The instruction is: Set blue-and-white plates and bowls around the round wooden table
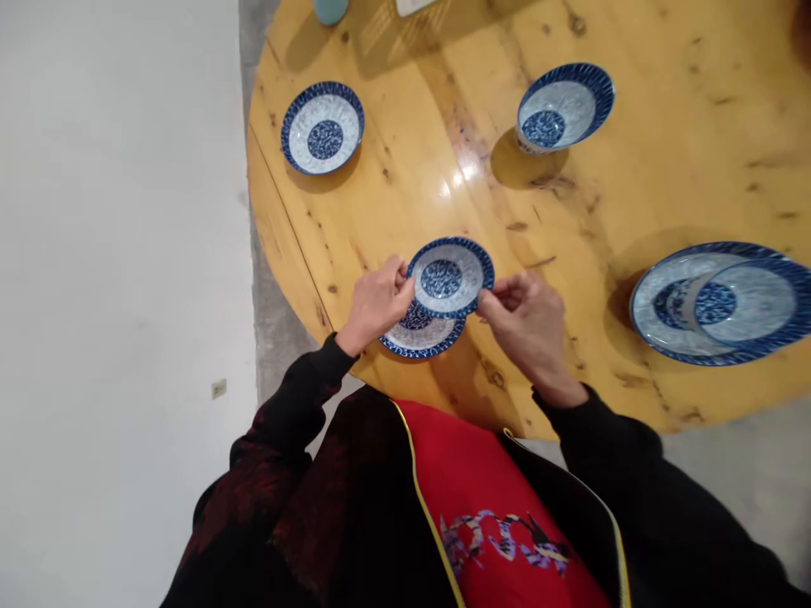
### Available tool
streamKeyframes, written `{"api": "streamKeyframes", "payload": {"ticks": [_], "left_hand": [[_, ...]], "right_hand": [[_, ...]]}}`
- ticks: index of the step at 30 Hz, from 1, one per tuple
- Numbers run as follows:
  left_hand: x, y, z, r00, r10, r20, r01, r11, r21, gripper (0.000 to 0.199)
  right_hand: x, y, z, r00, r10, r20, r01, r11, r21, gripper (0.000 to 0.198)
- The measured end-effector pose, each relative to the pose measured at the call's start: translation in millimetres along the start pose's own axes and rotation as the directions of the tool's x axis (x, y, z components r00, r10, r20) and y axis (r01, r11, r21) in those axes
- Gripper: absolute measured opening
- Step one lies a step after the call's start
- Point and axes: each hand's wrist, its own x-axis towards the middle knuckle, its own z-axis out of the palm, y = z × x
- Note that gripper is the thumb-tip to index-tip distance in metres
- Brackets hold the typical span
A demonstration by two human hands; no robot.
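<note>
My left hand point(375, 302) and my right hand point(529, 325) grip the opposite rims of a small blue-and-white bowl point(449, 276). The bowl hangs just above a blue-and-white saucer point(418, 336) that lies on the round wooden table point(456, 169) near its front edge. My left fingers pinch the bowl's left rim, my right fingers its right rim. The bowl covers part of the saucer.
A blue-and-white plate point(323, 127) lies at the far left, a bowl point(563, 105) stands at the far middle. At the right, a bowl point(753, 304) sits on a large plate point(659, 325). A teal cup point(330, 10) stands at the table's far edge. White wall on the left.
</note>
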Motion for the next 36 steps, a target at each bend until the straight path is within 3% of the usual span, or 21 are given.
{"api": "streamKeyframes", "payload": {"ticks": [4, 8, 14, 25, 28, 31, 36], "left_hand": [[-35, -24, 14, 0.994, -0.101, 0.044, 0.101, 0.995, 0.011, 0.005], [-47, -40, 25, 0.988, -0.14, 0.07, 0.138, 0.99, 0.035, 0.005], [-49, -51, 31, 0.979, -0.167, 0.119, 0.161, 0.985, 0.06, 0.006], [-44, -51, 21, 0.98, -0.128, 0.156, 0.12, 0.991, 0.059, 0.005], [-42, -56, 14, 0.985, -0.142, 0.098, 0.147, 0.988, -0.053, 0.011], [-47, -67, 5, 0.981, -0.191, -0.044, 0.184, 0.976, -0.119, 0.017], [-73, -88, 0, 0.964, -0.246, -0.105, 0.239, 0.968, -0.074, 0.015]], "right_hand": [[-29, 19, 21, 0.998, 0.03, 0.046, -0.027, 0.998, -0.052, 0.022], [-40, 25, 31, 0.996, 0.051, 0.078, -0.041, 0.992, -0.118, 0.026], [-45, 31, 39, 0.991, 0.099, 0.094, -0.087, 0.988, -0.129, 0.035], [-48, 37, 43, 0.98, 0.179, 0.082, -0.179, 0.984, -0.011, 0.041], [-51, 34, 38, 0.978, 0.191, 0.082, -0.196, 0.979, 0.053, 0.04], [-58, 34, 29, 0.978, 0.206, 0.042, -0.208, 0.976, 0.07, 0.037], [-73, 35, 17, 0.974, 0.227, 0.004, -0.227, 0.97, 0.09, 0.028]]}}
